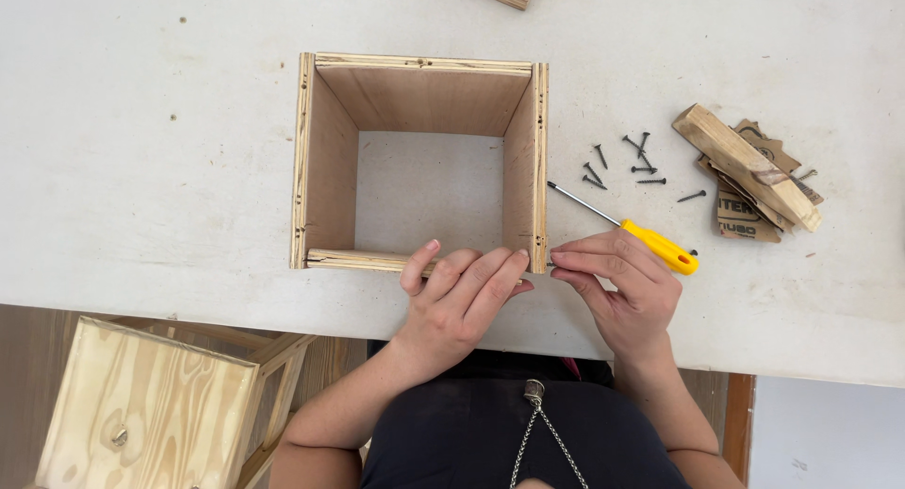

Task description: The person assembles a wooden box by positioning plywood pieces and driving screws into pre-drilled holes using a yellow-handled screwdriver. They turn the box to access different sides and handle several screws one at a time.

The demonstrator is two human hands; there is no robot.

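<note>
Left hand [459,291] flat on plywood box [419,159]

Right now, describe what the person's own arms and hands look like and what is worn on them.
Both forearms are bare, with no sleeves reaching them. The left hand and right hand wear no gloves; no rings or watch are visible. The fingernails are short and look unpainted.

A white worktable [141,168], scuffed and evenly lit, fills most of the frame. At the lower left, a pale pine stool [141,404] stands on a brown wood floor [24,357].
</note>
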